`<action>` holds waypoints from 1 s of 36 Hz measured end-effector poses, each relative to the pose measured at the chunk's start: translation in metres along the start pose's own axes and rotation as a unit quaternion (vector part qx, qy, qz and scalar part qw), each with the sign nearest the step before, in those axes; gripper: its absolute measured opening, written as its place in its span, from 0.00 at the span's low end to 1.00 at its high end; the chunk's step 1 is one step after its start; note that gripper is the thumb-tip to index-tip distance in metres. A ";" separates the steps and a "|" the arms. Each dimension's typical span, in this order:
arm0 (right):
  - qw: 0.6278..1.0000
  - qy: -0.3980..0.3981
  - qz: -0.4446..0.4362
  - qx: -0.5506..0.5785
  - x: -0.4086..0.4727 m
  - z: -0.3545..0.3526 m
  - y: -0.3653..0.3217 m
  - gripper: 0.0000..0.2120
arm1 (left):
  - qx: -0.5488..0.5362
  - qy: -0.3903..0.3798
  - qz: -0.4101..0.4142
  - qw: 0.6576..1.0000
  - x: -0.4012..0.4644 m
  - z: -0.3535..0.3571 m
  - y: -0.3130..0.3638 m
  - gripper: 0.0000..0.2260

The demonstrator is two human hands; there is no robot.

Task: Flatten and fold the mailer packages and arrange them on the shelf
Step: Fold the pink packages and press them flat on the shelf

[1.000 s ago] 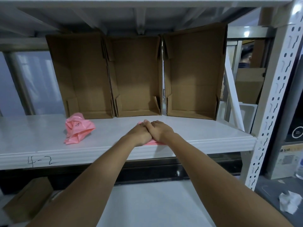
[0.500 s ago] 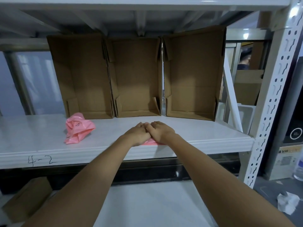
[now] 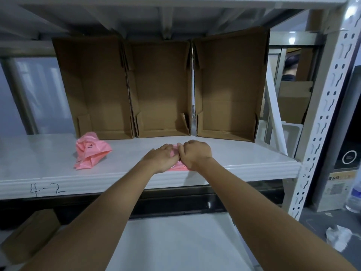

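A small folded pink mailer (image 3: pixel 177 168) lies on the white shelf board (image 3: pixel 244 157) near its front edge, mostly hidden under my hands. My left hand (image 3: pixel 161 159) lies flat on its left part and presses it down. Beside it, and touching it, my right hand (image 3: pixel 196 155) has curled fingers that pinch the mailer's upper edge. A second pink mailer (image 3: pixel 90 151), crumpled and with black marks on it, sits further left on the same board, apart from both hands.
Three open cardboard boxes (image 3: pixel 162 89) stand on their sides along the back of the shelf. A perforated white upright (image 3: pixel 322 118) bounds the right end. "4-2" is written on the front lip (image 3: pixel 46 189). A lower board, a brown box and crumpled paper lie below.
Both hands stayed pressed together on the folded mailer and shifted slightly away from me. A sliver of pink now shows between them. The crumpled mailer has not moved.
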State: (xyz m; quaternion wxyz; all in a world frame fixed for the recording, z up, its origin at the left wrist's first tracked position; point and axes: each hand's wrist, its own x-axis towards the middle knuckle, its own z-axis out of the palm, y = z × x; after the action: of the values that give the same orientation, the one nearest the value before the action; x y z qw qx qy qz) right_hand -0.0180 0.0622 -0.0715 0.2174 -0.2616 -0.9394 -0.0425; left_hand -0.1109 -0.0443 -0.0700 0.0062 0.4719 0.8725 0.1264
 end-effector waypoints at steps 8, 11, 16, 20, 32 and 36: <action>0.991 -0.062 -0.067 0.102 -0.022 0.002 -0.013 0.27 | 0.061 0.006 0.025 0.998 -0.002 0.000 0.000 0.24; 0.987 -0.112 -0.046 0.105 -0.015 0.006 -0.012 0.29 | 0.034 0.021 0.035 0.999 -0.003 0.003 -0.002 0.25; 0.984 -0.142 -0.005 0.110 -0.006 0.009 -0.013 0.29 | -0.056 -0.006 0.067 0.996 -0.016 0.002 -0.005 0.25; 0.974 -0.185 0.038 0.128 0.001 0.005 -0.016 0.28 | -0.030 -0.038 0.052 0.997 -0.021 -0.002 -0.007 0.27; 0.995 -0.058 -0.006 0.079 0.012 -0.007 -0.019 0.17 | -0.038 0.040 0.006 0.998 0.003 -0.008 0.001 0.19; 0.985 -0.112 -0.001 0.129 0.012 0.004 -0.010 0.23 | -0.048 -0.009 -0.002 0.999 0.011 0.004 -0.003 0.24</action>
State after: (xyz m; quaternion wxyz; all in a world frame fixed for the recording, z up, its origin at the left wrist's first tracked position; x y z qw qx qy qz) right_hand -0.0336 0.0599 -0.0700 0.1424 -0.2339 -0.9557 0.1083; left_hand -0.1186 -0.0359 -0.0732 0.0372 0.4704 0.8664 0.1632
